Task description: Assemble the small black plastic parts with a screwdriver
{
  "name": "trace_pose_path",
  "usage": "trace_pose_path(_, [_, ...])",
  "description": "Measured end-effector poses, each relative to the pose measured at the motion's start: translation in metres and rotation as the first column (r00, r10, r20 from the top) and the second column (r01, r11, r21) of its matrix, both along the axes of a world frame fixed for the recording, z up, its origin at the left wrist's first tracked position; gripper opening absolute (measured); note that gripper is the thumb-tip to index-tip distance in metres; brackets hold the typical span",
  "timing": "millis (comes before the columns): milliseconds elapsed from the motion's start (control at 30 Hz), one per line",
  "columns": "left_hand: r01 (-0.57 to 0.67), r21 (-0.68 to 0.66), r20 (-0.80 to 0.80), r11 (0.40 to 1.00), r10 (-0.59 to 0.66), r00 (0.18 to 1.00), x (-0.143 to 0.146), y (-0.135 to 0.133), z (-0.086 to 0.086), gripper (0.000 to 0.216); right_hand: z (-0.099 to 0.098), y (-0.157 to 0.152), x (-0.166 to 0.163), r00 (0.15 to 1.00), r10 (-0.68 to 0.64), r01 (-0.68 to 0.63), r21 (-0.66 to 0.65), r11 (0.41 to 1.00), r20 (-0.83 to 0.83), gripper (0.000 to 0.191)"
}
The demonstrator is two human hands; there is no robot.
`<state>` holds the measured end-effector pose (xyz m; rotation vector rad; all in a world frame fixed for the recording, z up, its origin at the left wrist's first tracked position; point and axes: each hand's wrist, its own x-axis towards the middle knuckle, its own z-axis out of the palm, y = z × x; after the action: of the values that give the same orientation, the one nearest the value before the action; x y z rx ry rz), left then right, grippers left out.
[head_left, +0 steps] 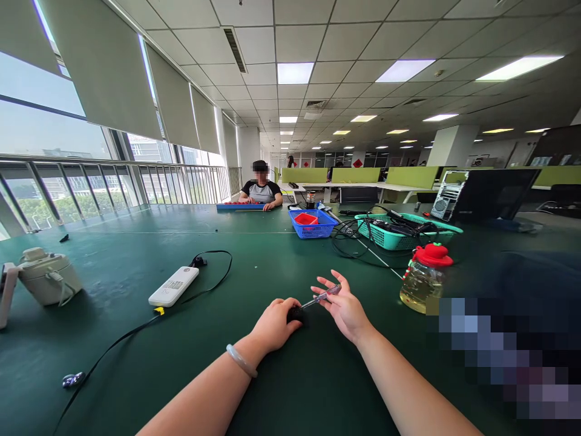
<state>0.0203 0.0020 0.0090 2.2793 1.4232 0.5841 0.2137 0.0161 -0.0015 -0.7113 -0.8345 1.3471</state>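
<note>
My left hand [275,325], with a pale bangle on its wrist, is closed around a small black object [295,314] on the green table. Its kind is mostly hidden by my fingers. In my right hand [345,310] lies a screwdriver [321,297] with a clear handle and a thin metal shaft. The thumb side of that hand bears on the handle while several fingers are spread. Slanting down to the left, the shaft meets the black object at its tip; whether it sits in a screw is too small to tell.
Left on the table [113,254] are a white power bank [174,286] with a black cable and a beige bottle [49,277]. A red-lidded jar [423,281] stands right. Farther back are a blue basket [314,229], a teal basket [394,240] of cables and a seated person [262,189].
</note>
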Motion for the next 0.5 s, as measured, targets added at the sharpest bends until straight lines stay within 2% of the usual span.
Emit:
trace_pose_path(133, [0.002,0.002,0.001,1.0,-0.002,1.0,-0.0005,0.0004,-0.0014,0.035,-0.0009,0.0012,0.0006,0.999,0.032,-0.032,0.015,0.999,0.011,0.06])
trace_pose_path(333, [-0.001,-0.005,0.0,1.0,0.001,1.0,-0.0006,0.0005,-0.0019,0.035,-0.0041,0.003,0.0022,0.996,-0.005,0.008,-0.036,0.999,0.093,0.041])
trace_pose_path(500, [0.006,0.008,0.002,1.0,-0.006,1.0,-0.0006,0.0007,-0.0026,0.034,-0.0045,0.0028,0.0014,0.994,-0.039,0.048,-0.076,0.996,0.105,0.037])
